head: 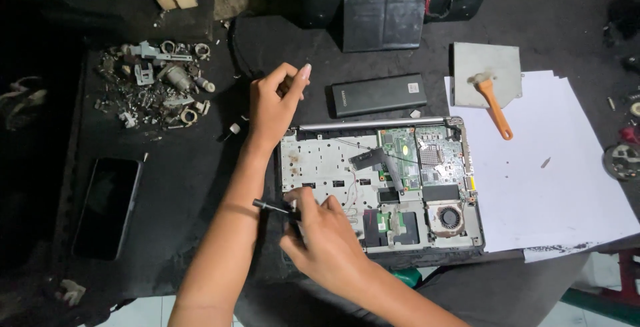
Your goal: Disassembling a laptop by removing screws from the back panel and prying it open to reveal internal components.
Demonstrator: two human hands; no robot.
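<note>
Two hands (pixel 277 104) (pixel 320 237), opened laptop (pixel 380 187), dark cluttered table (pixel 187 174)

2 bare forearms, no sleeves in view, hands (pixel 277 104) without gloves, rings or watch, short nails

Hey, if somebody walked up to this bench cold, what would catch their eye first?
Probably the opened laptop base at centre, its green boards and round fan exposed on the dark table. The right hand works a black screwdriver at its near left edge, while the left hand rests at the far left corner. The orange-handled brush on white paper to the right stands out too.
</note>
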